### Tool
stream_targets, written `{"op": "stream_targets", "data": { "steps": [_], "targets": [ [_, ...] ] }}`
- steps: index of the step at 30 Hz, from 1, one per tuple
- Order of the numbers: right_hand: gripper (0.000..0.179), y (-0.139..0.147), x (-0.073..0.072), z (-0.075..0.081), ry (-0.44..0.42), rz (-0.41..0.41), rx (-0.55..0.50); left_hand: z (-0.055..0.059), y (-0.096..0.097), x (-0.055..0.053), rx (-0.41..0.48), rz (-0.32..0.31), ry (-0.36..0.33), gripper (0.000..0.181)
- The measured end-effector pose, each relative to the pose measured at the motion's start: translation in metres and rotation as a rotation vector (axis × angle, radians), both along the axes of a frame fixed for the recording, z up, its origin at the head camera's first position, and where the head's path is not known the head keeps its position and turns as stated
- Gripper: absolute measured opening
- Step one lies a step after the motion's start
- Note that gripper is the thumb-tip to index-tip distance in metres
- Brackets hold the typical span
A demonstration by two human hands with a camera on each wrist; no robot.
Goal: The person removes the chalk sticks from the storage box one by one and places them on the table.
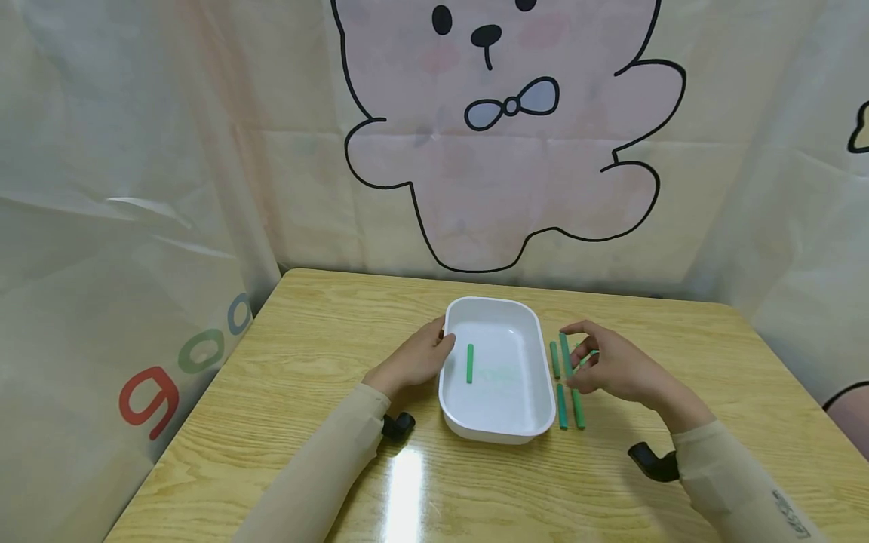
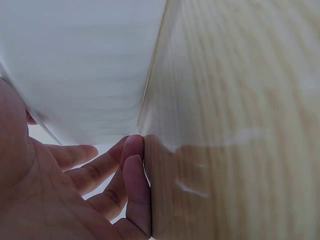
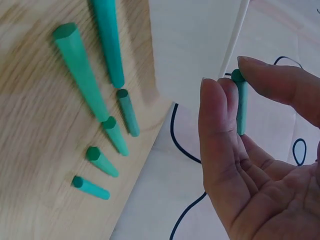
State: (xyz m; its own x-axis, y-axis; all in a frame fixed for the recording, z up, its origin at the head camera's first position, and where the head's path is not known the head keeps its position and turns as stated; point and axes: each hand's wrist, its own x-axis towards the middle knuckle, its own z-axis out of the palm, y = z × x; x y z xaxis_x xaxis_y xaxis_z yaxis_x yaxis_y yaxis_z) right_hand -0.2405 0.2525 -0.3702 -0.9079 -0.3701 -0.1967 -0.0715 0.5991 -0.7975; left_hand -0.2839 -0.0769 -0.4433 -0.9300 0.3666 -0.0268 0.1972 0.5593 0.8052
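A white plastic basin [image 1: 498, 436] stands on the table. At its left side my left hand [image 1: 416, 360] grips it, thumb over the rim and fingers against the outer wall. One green crayon [image 1: 470, 363] lies inside, beside a faint green smear. My right hand [image 1: 621, 371] pinches another green crayon [image 3: 242, 112] between thumb and fingertips, raised above the table just right of the basin. Below that hand lie several loose crayons, among them a teal crayon [image 1: 562, 407] and a long green crayon [image 3: 80, 72]; the hand partly hides some in the head view.
The wooden table [image 1: 339, 324] reaches back to a curtain [image 1: 305, 204] with a cartoon bear print. Black straps or mounts [image 1: 655, 461] show at both wrists. A bright reflection shows on the tabletop in front of the basin.
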Motion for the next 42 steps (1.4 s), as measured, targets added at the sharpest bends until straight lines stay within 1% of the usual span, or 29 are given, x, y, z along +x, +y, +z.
{"op": "stream_targets", "data": {
  "steps": [15, 26, 31, 34, 42],
  "targets": [
    [0.082, 0.023, 0.008, -0.009, -0.032, -0.039, 0.025, -0.001, 0.002, -0.003, 0.001, 0.007, -0.006, 0.060],
    [0.084, 0.034, 0.013, -0.020, -0.086, -0.051, 0.035, 0.000, 0.001, -0.002, -0.001, 0.004, -0.002, 0.059],
    [0.082, 0.038, 0.015, -0.026, -0.114, -0.072, 0.046, -0.002, 0.001, -0.003, 0.001, 0.000, 0.000, 0.059],
    [0.081, 0.040, 0.016, -0.029, -0.131, -0.067, 0.044, -0.001, 0.001, -0.003, 0.002, 0.000, 0.001, 0.059],
    [0.092, 0.040, 0.018, -0.037, -0.186, -0.072, 0.030, -0.003, 0.001, -0.002, 0.001, 0.000, 0.000, 0.059]
  ]
}}
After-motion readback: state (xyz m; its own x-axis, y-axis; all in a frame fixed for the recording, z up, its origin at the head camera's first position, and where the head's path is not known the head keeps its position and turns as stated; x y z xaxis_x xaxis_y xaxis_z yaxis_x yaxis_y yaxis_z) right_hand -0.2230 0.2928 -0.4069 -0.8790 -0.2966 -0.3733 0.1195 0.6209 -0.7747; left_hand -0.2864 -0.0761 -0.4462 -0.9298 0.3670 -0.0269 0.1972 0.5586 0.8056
